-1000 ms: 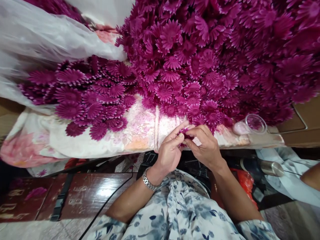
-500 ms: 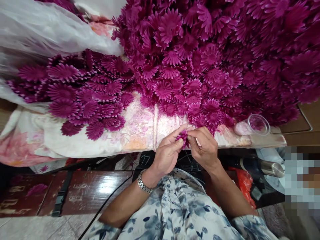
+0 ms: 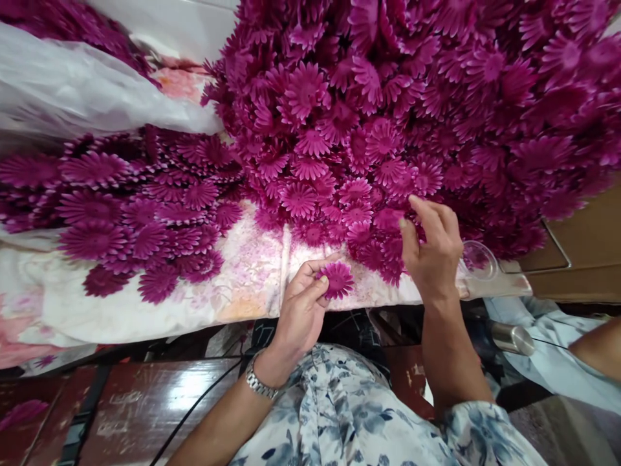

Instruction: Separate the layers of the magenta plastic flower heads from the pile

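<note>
My left hand [image 3: 303,304] pinches one magenta flower [image 3: 338,279] at its edge, above the front edge of the cloth-covered table. The flower's face is turned up and its petals are spread. Over the lower right part of a large heap of magenta flowers [image 3: 310,165], my right hand [image 3: 434,249] is raised with thumb and fingers apart, nothing visible between them. Stacked magenta flowers [image 3: 145,217] lie on the left side of the cloth [image 3: 194,307].
A clear plastic cup [image 3: 479,260] stands beyond my right wrist. White plastic sheeting [image 3: 97,87] covers the upper left. A steel-ended bottle [image 3: 512,338] and another person's arm [image 3: 599,349] are at the right. Below the table is a dark red bench [image 3: 160,388].
My right hand has let go of the flower and moved up and right, opening its fingers. My left hand still holds the flower, now fully visible. The camera view has shifted.
</note>
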A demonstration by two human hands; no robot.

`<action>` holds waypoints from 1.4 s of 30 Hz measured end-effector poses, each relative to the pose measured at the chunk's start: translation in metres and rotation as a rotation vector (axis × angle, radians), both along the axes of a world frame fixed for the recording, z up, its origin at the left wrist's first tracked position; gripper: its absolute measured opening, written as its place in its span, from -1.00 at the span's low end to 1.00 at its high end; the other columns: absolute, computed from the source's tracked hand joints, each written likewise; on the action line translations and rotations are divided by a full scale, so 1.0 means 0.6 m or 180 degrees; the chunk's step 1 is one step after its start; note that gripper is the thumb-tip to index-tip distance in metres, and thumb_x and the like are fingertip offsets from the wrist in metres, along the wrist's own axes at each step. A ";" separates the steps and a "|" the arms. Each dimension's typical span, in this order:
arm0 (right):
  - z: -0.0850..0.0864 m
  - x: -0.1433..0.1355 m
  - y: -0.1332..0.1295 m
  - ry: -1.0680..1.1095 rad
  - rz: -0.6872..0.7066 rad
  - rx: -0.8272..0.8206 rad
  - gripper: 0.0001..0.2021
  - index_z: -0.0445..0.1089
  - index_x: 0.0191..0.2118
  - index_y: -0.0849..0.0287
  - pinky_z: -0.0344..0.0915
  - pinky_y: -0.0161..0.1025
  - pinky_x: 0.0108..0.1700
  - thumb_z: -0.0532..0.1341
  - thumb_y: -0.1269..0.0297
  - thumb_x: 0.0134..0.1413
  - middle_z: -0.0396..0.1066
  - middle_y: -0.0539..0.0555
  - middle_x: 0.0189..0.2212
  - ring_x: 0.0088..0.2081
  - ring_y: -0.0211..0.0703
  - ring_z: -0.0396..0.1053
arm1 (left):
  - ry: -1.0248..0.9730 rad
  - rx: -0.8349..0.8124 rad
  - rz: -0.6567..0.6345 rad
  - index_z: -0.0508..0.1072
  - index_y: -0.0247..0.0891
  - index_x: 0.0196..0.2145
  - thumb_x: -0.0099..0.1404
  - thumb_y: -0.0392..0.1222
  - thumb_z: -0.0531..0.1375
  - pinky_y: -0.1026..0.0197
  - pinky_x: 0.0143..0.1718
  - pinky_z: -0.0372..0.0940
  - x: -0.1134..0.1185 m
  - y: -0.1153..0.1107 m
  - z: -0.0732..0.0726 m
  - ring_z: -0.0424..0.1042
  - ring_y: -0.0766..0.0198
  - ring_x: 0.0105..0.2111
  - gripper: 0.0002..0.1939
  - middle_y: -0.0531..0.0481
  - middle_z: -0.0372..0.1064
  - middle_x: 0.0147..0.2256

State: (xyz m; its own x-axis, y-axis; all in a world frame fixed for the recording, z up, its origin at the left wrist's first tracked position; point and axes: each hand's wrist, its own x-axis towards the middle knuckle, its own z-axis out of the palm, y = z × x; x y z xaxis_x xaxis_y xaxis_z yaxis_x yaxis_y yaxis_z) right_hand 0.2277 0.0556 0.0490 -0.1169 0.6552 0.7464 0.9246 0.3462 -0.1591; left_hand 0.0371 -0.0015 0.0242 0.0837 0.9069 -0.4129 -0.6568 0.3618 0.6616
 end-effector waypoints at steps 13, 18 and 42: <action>-0.059 -0.089 -0.074 0.0258 0.1187 -0.0930 -0.96 0.34 -0.33 0.21 0.33 -0.21 -0.29 0.16 0.41 0.14 0.39 0.10 -0.46 -0.36 -0.17 0.32 | 0.0133 0.0041 -0.0221 0.51 -0.30 -0.23 0.00 -0.17 0.35 0.31 -0.40 0.24 0.013 0.000 -0.011 0.33 0.36 -0.46 -0.66 0.04 0.41 -0.46; -0.061 -0.100 -0.082 0.0218 0.1108 -0.0575 -0.93 0.32 -0.31 0.20 0.30 -0.23 -0.31 0.12 0.47 0.14 0.40 0.08 -0.48 -0.39 -0.18 0.31 | -0.0112 0.0071 -0.0135 0.56 -0.28 -0.20 -0.02 -0.20 0.37 0.25 -0.17 0.27 0.015 -0.004 -0.011 0.41 0.30 -0.34 -0.64 -0.01 0.50 -0.42; -0.067 -0.098 -0.066 0.0081 0.1160 -0.0940 -0.91 0.34 -0.35 0.20 0.29 -0.23 -0.30 0.11 0.42 0.16 0.39 0.08 -0.49 -0.38 -0.18 0.28 | 0.0242 0.0275 0.0053 0.57 -0.16 -0.19 0.04 -0.22 0.34 0.33 -0.20 0.28 0.012 -0.005 -0.033 0.41 0.35 -0.31 -0.69 0.04 0.51 -0.36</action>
